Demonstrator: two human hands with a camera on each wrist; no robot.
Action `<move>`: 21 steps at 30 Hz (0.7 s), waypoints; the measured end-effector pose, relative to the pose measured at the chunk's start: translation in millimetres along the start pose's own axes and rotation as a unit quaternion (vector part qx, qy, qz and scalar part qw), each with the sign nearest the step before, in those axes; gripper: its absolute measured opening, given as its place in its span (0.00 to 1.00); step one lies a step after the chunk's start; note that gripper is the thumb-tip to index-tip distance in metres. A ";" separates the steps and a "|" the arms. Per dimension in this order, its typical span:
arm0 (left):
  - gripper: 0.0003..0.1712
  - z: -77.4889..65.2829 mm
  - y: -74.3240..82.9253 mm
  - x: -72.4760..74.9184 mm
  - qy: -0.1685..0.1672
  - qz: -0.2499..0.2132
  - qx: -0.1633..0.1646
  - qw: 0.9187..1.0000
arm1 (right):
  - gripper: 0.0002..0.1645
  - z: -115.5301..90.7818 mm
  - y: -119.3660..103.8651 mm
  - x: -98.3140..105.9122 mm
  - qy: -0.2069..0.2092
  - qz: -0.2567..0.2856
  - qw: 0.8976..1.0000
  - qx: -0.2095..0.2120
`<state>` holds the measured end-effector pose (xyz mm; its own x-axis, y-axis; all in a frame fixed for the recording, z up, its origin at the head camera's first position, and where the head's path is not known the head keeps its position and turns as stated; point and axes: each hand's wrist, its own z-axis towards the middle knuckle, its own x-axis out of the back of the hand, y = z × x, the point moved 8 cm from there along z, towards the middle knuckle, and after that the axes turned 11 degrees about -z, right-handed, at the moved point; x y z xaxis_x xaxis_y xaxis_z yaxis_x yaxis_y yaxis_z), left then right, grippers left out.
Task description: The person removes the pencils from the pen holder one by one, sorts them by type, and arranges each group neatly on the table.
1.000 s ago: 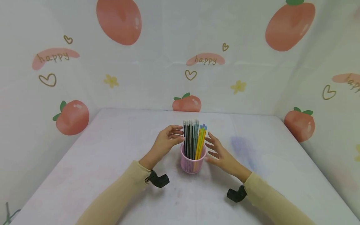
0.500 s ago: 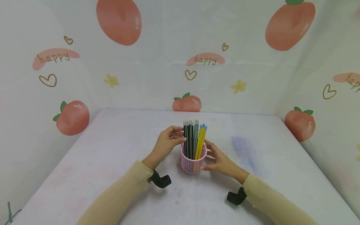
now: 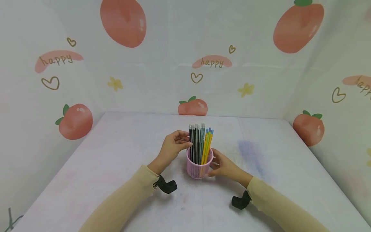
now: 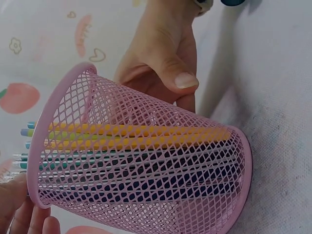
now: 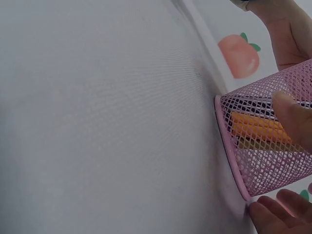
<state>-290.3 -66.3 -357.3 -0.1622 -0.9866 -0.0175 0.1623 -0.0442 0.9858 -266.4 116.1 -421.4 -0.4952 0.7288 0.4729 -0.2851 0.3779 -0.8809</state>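
A pink mesh pencil holder (image 3: 198, 170) stands upright on the table with several pencils in it. Black pencils (image 3: 195, 145) fill its left side, dark green ones (image 3: 201, 141) the middle, and yellow and light green ones (image 3: 208, 145) lean right. The left hand (image 3: 171, 147) pinches at the upper part of the leftmost black pencils, thumb in front; its far fingertips are partly hidden. Around the holder's right side curls the right hand (image 3: 227, 166), its thumb (image 5: 291, 114) over the mesh in the right wrist view and other fingers (image 5: 278, 217) on the opposite side.
A white cloth covers the table (image 3: 139, 199), with a bluish stain (image 3: 250, 154) right of the holder. Behind and beside it hang walls of white fabric (image 3: 162, 80) printed with red fruit. A dark green line-like mark (image 3: 11, 219) lies at the lower left corner.
The right hand has moved left and down from beside the pencils and now curls around the holder. The left hand has edged slightly right against the black pencils. The holder stays in place.
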 end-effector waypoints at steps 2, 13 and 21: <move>0.20 0.1 -0.4 0.1 0.003 0.000 0.002 1.000 | 0.61 1.3 1.4 -1.6 -0.006 0.009 1.000 -0.003; 0.19 -1.3 2.1 0.0 0.005 -0.007 0.003 1.000 | 0.60 5.3 4.4 -9.8 -0.031 0.024 0.999 -0.016; 0.18 -0.5 0.0 -0.7 0.008 -0.012 0.007 1.000 | 0.59 5.2 7.4 -10.6 -0.026 0.021 0.999 -0.022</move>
<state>-289.7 -65.7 -357.4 -0.1500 -0.9877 -0.0437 0.1453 -0.0657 0.9872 -267.5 108.3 -432.7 -0.5487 0.7144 0.4342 -0.2272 0.3724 -0.8998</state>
